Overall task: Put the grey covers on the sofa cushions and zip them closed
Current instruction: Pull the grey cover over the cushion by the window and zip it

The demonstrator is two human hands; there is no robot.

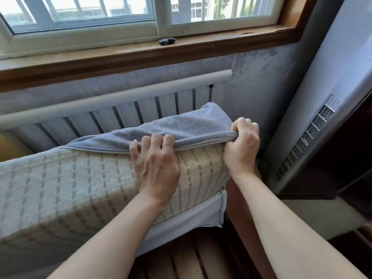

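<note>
forearms: two bare forearms reach up from the bottom edge toward the cushion
cushion [66, 178]: long, pale, with a grey dashed pattern; it lies across the left and middle, its right end raised over a wooden slatted seat [187, 256]
white fabric [181, 218]: hangs under the cushion's right end, a seam at its corner
left hand [156, 164]: back up, lies on the cushion's top edge, fingers curled over the hem of the cover
cover [191, 125]: grey, textured; pulled over the cushion's far right corner only, its piped hem running along the top edge between the two hands
right hand [242, 146]: fist closed around the bunched hem at the cushion's right corner
radiator [124, 111]: white, ribbed, behind the cushion under the sill
sill [141, 55]: wooden, with a small dark object [166, 41] on it, below the window
panel [314, 109]: grey, with a vent grille, at far right
</note>
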